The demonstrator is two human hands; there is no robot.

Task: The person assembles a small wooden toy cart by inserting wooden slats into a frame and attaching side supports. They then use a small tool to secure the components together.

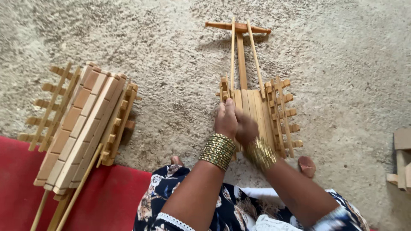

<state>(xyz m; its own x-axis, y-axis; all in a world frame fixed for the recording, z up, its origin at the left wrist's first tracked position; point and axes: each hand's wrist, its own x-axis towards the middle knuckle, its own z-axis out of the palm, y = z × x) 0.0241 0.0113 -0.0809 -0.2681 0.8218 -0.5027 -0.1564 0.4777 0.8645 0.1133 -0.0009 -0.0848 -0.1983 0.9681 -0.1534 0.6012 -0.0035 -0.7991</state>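
A small wooden cart frame (257, 109) of slats and pegged side rails lies on the ground in front of me, with a long pole and crossbar (238, 27) reaching away. My left hand (225, 120) grips the near left part of its slatted bed, fingers curled on the wood. My right hand (246, 128) is beside it, blurred, pressed against the same slats; what it holds is unclear. Both wrists wear stacks of gold bangles.
A second, similar wooden cart frame (83, 124) lies at the left, partly on a red mat (17, 188). Pale wooden blocks (401, 164) sit at the right edge. The ground is rough grey concrete. My toes (306, 165) show near the frame.
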